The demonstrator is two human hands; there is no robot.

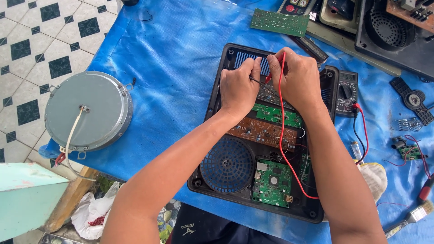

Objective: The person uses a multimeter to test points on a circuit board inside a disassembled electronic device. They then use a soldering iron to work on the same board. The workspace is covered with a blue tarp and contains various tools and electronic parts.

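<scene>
- Blue tarp-covered tabletop (172,58) carries the opened appliance base (266,135) at centre.
- Your left hand (238,86) pinches the black probe (256,81); your right hand (296,79) pinches the red probe (271,76).
- You're probing its upper board; next, hold both tips steady.

An informal electronics repair workshop: an opened black appliance case (266,135) on a blue-tarp tabletop (172,49), a multimeter (346,92) just right of it, loose circuit boards (280,21) beyond, a paintbrush (409,219) lower right.

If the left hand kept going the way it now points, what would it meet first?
Probably the blue vent grille at the open casing's far edge, just beyond the left hand; depth is unclear.
</scene>
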